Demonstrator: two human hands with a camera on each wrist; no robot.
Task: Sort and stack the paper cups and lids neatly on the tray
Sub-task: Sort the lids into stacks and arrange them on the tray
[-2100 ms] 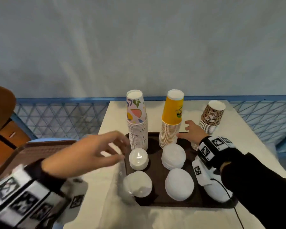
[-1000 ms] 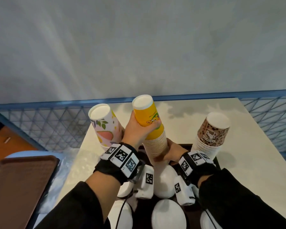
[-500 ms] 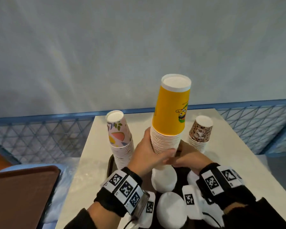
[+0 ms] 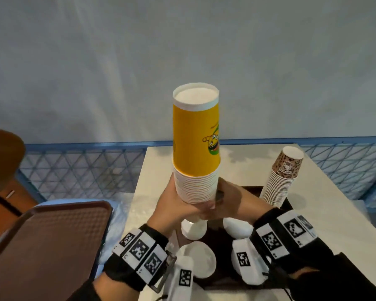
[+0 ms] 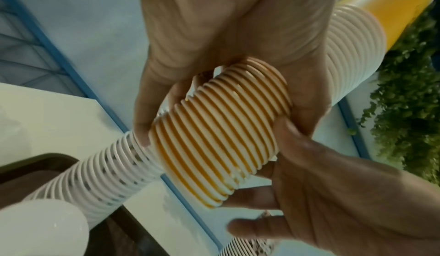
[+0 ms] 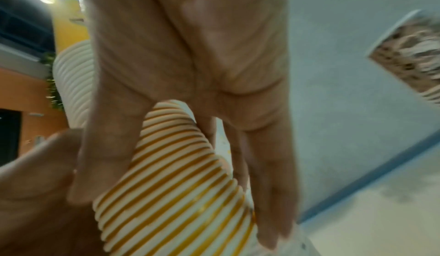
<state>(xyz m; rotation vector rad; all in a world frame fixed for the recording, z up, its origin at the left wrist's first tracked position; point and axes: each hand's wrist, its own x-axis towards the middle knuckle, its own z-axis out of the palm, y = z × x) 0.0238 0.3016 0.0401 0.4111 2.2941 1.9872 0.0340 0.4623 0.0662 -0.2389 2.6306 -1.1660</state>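
Observation:
A tall stack of yellow paper cups (image 4: 195, 148) stands upright in the air above the dark tray (image 4: 218, 244). My left hand (image 4: 180, 203) grips its lower rims from the left, and my right hand (image 4: 228, 198) grips the bottom end from the right. In the left wrist view the lowest yellow cups (image 5: 221, 137) sit loosely, with orange gaps between their rims. In the right wrist view my fingers (image 6: 269, 184) curl round that same loose yellow section (image 6: 176, 181). A leopard-print cup stack (image 4: 284, 177) stands at the tray's back right. White lid stacks (image 4: 199, 259) lie on the tray below my hands.
A second brown tray (image 4: 48, 246) sits to the left, beyond the table edge. The beige table (image 4: 326, 213) ends at a blue mesh fence (image 4: 80, 170) behind. Another white-rimmed cup stack (image 5: 102, 175) stands on the tray at my left.
The yellow stack has gone from leaning on the tray to being lifted upright above it. Both hands have slid down to its lower end.

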